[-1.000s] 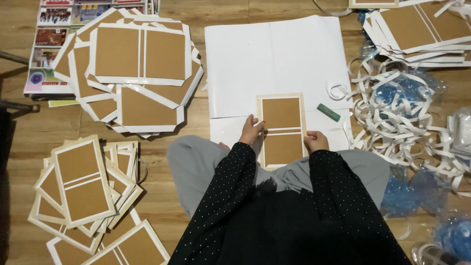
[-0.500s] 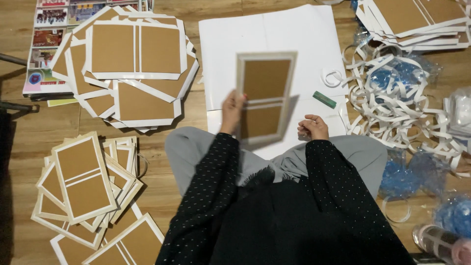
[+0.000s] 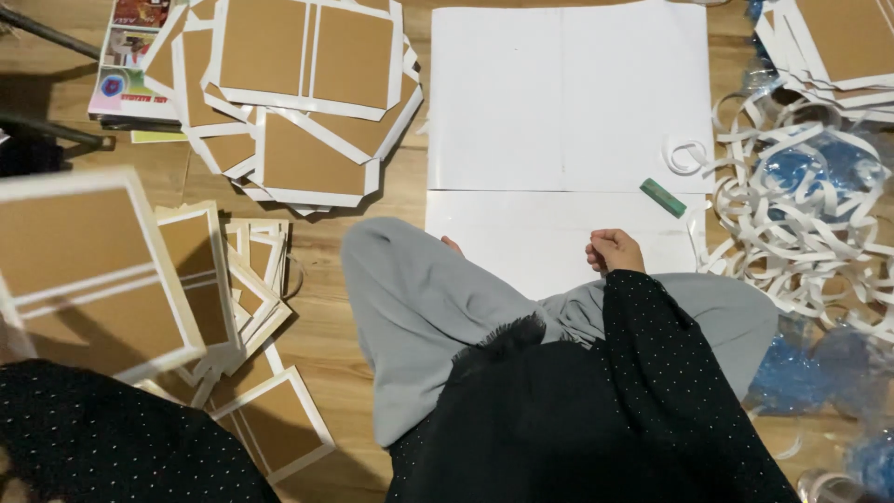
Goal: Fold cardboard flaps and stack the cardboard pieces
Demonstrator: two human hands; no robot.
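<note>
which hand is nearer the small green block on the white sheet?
Right. The right hand rests closed on the white sheet, just below-left of the green block. The left hand isn't visible; its sleeve carries a brown card far left.

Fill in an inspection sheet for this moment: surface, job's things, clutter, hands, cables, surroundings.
Surface: wooden floor, white sheet spread ahead of the knees.
Job's things: brown card with white borders raised at left, over a stack of like cards.
Clutter: larger card pile, curled white paper strips, small green block, blue plastic.
Hands: right hand fisted on the sheet, empty; left hand hidden, only its dotted sleeve shows.
Cables: nothing seen.
Surroundings: printed booklets top left.
</note>
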